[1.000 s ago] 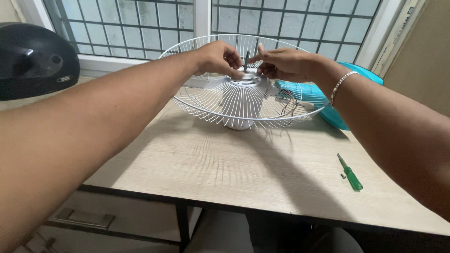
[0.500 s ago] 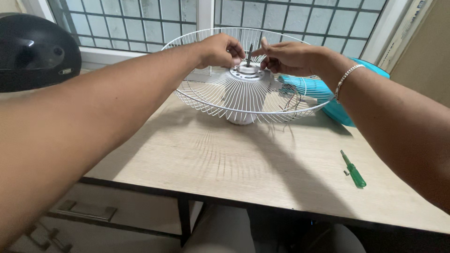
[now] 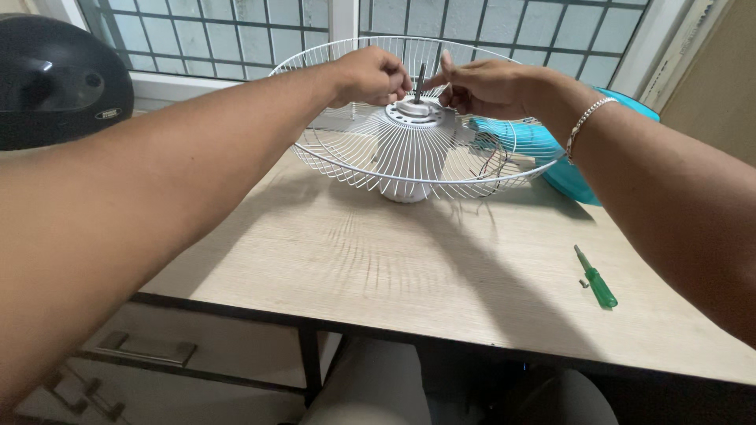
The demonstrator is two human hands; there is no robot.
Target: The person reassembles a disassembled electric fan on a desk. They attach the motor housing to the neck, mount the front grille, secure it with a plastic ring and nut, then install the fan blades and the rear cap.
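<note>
A white wire fan guard point(image 3: 354, 169) sits bowl-up on a white motor housing point(image 3: 405, 189) at the far side of the wooden table point(image 3: 378, 260). A dark metal shaft point(image 3: 420, 79) sticks up from the guard's round hub ring point(image 3: 409, 112). My left hand point(image 3: 370, 75) curls its fingers on the hub ring just left of the shaft. My right hand point(image 3: 480, 85), a silver bracelet point(image 3: 587, 118) on its wrist, pinches the ring on the right side, one finger pointing up. What lies under the fingertips is hidden.
A teal fan blade point(image 3: 579, 181) lies behind the guard at the right. A green screwdriver point(image 3: 596, 278) and a small screw point(image 3: 583, 282) rest on the table's right part. A black helmet point(image 3: 55, 79) sits at the far left by the barred window point(image 3: 236, 31). Drawers point(image 3: 150, 350) stand below.
Both hands have stayed at the hub ring, shifting only slightly around the shaft. The guard and hands sit a little higher in the view as my head moved.
</note>
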